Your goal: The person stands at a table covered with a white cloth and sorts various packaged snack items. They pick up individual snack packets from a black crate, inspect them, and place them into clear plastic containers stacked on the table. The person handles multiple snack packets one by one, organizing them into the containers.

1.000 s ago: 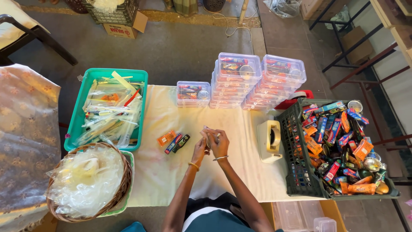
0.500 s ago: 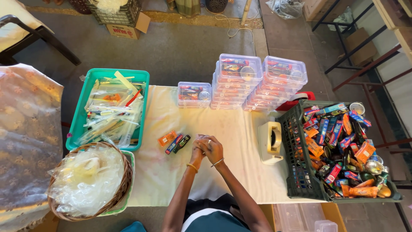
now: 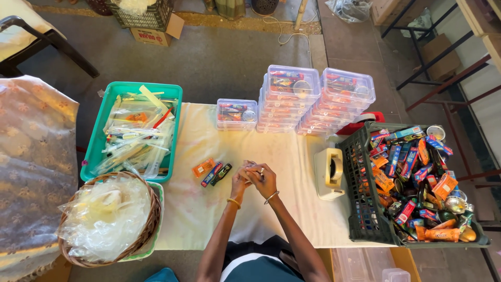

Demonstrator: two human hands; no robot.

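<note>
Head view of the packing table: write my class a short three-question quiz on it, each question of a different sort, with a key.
1. True or false: the person's left hand and right hand are pressed together over the cloth-covered table.
2. Multiple choice: What sits just left of the hands? A) a tape dispenser B) three small packets C) a wicker basket
3. Fill in: the loose mixed packets and tubes fill the dark ______ crate at the right end of the table.

Key: 1 true; 2 B; 3 green. The tape dispenser is right of the hands, and the wicker basket sits at the table's far left.
</note>
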